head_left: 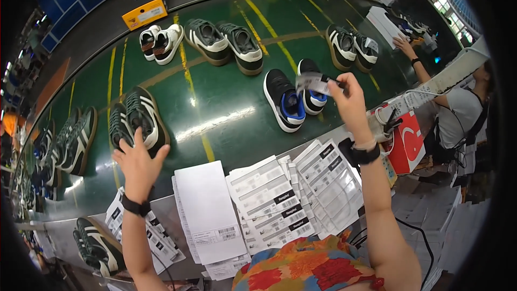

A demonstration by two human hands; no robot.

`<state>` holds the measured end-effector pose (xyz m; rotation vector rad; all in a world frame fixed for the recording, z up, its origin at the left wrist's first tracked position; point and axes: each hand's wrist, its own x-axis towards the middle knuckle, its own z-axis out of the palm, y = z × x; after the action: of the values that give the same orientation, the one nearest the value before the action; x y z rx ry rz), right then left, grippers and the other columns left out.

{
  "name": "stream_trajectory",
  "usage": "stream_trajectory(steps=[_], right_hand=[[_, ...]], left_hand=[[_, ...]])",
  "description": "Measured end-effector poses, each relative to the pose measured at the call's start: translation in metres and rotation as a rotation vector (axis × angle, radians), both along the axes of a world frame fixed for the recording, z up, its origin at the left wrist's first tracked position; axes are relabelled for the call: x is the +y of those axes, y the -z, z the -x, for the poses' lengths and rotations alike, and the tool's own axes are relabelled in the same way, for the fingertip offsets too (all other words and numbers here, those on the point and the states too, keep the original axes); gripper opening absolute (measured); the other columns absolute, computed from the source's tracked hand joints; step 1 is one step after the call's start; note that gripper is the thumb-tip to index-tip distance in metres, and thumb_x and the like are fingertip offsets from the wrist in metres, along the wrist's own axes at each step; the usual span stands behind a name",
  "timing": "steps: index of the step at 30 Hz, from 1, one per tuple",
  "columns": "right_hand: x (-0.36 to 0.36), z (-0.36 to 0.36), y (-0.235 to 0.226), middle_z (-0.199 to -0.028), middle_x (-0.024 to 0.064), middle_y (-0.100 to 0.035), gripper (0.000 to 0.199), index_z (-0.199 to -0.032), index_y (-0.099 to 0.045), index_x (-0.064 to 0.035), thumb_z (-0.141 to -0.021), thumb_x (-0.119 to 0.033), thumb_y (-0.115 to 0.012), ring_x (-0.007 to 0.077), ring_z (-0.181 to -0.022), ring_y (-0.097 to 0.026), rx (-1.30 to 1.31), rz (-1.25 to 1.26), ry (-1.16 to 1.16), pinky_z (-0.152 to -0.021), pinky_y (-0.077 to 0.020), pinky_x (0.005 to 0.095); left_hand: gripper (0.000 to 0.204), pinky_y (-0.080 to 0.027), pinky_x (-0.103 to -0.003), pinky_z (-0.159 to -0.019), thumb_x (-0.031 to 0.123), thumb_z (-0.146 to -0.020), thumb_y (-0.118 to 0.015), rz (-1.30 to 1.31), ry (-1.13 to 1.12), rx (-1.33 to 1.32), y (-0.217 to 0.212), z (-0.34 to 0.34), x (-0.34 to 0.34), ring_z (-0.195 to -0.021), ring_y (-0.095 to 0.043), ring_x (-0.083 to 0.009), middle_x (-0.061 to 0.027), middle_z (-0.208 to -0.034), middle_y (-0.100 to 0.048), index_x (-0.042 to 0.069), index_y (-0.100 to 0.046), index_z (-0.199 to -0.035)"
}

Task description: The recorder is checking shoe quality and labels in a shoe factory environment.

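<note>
Right of centre, the right hand (351, 102) pinches a printed label (312, 83), best held flat over the blue-lined black sneakers (278, 92), while at left the left hand (139, 166) splays its fingers.

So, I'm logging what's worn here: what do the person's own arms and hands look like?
The left hand and right hand are ungloved, and no sleeves show on the forearms. A black wristband circles the left wrist, and another black band circles the right.
</note>
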<state>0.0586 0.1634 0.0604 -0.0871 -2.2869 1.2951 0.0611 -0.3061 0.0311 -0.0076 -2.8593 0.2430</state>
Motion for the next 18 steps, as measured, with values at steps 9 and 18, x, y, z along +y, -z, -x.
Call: stream_trajectory(steps=[9,18], right_hand=[[0.095,0.076,0.072,-0.105,0.014,-0.06,0.065,-0.119,-0.055,-0.0017,-0.074,-0.037,-0.086,0.0265,-0.096,-0.058,-0.195,-0.307,0.246,-0.085,-0.0485,0.0373],[-0.06,0.142,-0.009,-0.117,0.0216,-0.058,0.081,-0.146,-0.037,-0.0105,-0.078,-0.027,-0.078,0.0402,-0.115,-0.05,-0.064,-0.768,-0.38,-0.098,-0.0445,0.0465]], left_hand=[[0.051,-0.054,-0.042,-0.072,0.05,-0.057,-0.079,-0.203,-0.022,-0.098,0.002,0.026,-0.069,-0.081,-0.068,-0.0342,-0.0195,-0.08,-0.069,0.003,-0.074,-0.076],[0.06,-0.053,-0.047,-0.078,0.031,-0.069,-0.08,-0.142,0.169,-0.198,-0.074,0.137,-0.088,-0.089,-0.065,-0.0399,-0.0239,-0.093,-0.068,-0.002,-0.06,-0.115]])
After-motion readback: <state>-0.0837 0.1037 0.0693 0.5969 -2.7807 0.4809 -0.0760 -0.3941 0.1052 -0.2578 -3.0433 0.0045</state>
